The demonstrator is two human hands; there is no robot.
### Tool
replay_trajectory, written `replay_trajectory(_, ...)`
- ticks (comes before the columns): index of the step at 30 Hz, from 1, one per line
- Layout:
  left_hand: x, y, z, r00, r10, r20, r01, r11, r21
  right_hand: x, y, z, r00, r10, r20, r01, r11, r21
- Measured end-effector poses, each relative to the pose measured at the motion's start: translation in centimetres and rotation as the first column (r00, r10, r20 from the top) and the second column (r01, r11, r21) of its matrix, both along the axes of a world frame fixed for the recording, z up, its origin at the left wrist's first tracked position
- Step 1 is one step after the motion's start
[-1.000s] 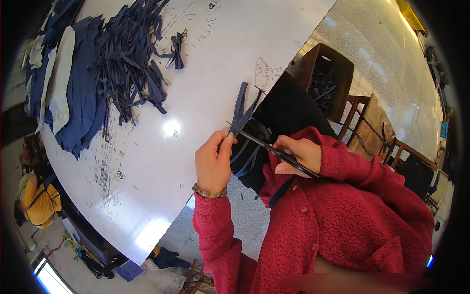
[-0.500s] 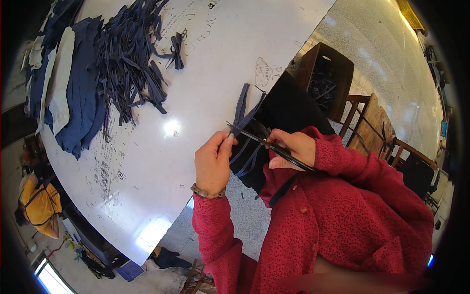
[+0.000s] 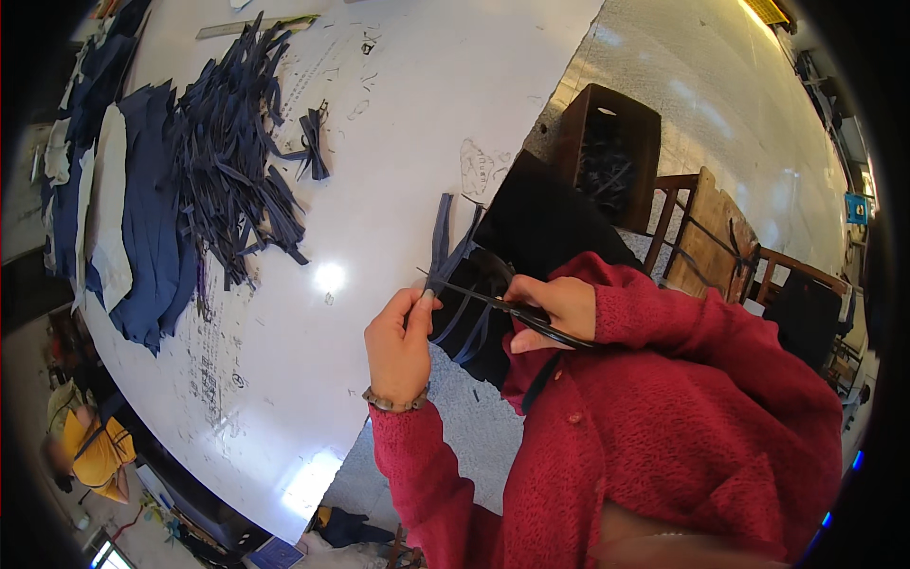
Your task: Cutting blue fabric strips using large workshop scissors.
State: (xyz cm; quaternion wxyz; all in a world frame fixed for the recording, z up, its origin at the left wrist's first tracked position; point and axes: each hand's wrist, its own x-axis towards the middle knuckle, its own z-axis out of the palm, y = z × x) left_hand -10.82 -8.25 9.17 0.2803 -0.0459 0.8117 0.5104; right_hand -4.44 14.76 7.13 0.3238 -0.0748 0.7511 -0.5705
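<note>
Dark blue fabric strips (image 3: 441, 237) are pinched between the thumb and fingers of my left hand (image 3: 398, 346) at the table's near edge. Their far ends fan out over the white tabletop, while other ends hang down over my dark-clad lap. My right hand (image 3: 561, 308) is closed round the handles of black scissors (image 3: 542, 329). The thin blades point left and lie across the strips, just beside my left fingertips. Whether the blades have cut into the fabric is too small to tell.
On the white table (image 3: 379, 190) lie a heap of blue strips (image 3: 223, 171), a small tied-looking bundle (image 3: 314, 147), stacked blue fabric (image 3: 152, 228) and a ruler (image 3: 220, 30). At right stand a brown bin (image 3: 654, 142) holding dark scraps and a wooden chair (image 3: 711, 228). Another person (image 3: 100, 450) is at far left.
The whole view has shifted, so the table things sit lower and further left. My hands, the scissors and the strips keep nearly the same pose relative to one another.
</note>
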Motion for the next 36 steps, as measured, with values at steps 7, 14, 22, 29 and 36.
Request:
replay_trajectory(7, -0.1, 0.2, 0.1, 1.0, -0.015, 0.002, 0.015, 1.0, 0.006, 0.0, 4.9, 2.3, 0.999, 0.041, -0.035, -0.041, 0.999, -0.001)
replay_trajectory(14, -0.1, -0.2, -0.2, 1.0, 0.022, 0.02, -0.023, 0.999, 0.033, -8.6, 2.6, 3.3, 0.689, 0.008, -0.724, 0.24, 0.941, 0.239)
replay_trajectory(22, -0.2, -0.2, -0.5, 1.0, -0.024, -0.018, 0.024, 0.999, -0.022, -11.3, 0.5, 2.3, 0.628, 0.321, -0.709, -0.072, 0.931, 0.358)
replay_trajectory(29, -0.1, -0.6, -0.9, 0.999, -0.01, -0.032, 0.009, 1.0, -0.008, -11.6, -0.1, 1.2, 0.631, 0.347, -0.694, -0.081, 0.919, 0.385)
replay_trajectory(36, -0.1, -0.4, -0.8, 1.0, 0.015, 0.013, -0.015, 1.0, -0.012, -10.6, 0.8, 0.8, 0.577, 0.285, -0.766, 0.041, 0.926, 0.375)
